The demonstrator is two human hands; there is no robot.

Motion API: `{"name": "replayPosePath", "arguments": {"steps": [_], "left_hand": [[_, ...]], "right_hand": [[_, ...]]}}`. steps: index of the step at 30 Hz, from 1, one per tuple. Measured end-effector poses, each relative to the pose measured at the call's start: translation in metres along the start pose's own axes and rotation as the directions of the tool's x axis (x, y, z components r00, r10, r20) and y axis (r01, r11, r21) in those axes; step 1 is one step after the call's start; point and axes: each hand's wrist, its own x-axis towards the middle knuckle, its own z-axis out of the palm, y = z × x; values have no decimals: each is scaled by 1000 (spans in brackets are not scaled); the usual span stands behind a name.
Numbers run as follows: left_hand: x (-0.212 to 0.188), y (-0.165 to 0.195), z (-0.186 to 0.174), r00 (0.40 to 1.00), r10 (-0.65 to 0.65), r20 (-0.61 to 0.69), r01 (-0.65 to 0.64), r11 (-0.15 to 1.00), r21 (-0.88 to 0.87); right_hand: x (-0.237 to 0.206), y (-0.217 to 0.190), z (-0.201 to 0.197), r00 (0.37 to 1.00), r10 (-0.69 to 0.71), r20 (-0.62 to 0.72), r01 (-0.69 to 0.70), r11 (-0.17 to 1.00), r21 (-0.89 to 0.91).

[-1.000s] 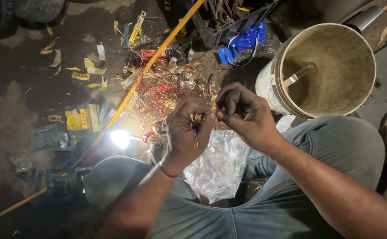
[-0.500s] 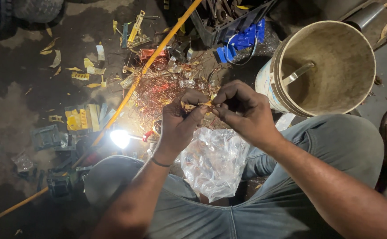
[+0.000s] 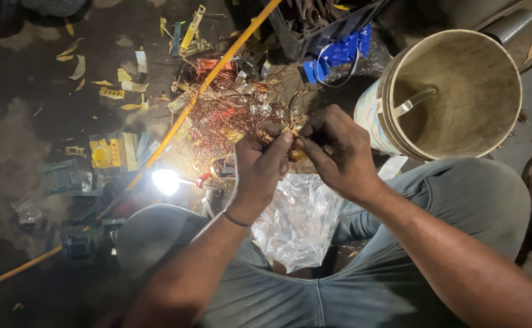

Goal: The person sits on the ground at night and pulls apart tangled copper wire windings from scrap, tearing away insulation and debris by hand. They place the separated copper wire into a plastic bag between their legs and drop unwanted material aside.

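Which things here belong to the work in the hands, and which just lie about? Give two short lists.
In use: left hand, right hand, small copper piece pinched between both, copper wire tangle.

Lying about: bucket, plastic bag, yellow scraps, blue parts, lamp.

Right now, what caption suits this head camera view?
Both hands, left and right, pinch a small piece above tangled copper wire, beside a bucket.

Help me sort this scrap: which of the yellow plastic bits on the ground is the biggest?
The blocky yellow piece left of the bright lamp. The other yellow bits, farther up the floor, are thin slivers and flakes.
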Motion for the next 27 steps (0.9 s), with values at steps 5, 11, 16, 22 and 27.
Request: {"name": "replayPosePath", "arguments": {"steps": [5,11,16,22,27], "left_hand": [[1,-1,4,1000,-12,-9,10,993,-117],[-3,10,7,880,442,173,-475,828,299],[-5,10,7,851,451,271,-524,687,503],[-4,5,2,948,212,237,-262,942,207],[3,19,-11,997,43,70,-35,994,-106]], "right_hand": [[-3,2,5,995,99,-33,-96,991,93],[-4,2,2,997,76,-23,-74,992,99],[-7,9,1,995,-95,26,98,988,-117],[-7,23,6,993,107,-52,-109,993,-44],[1,18,1,911,411,24,-394,854,339]]}}
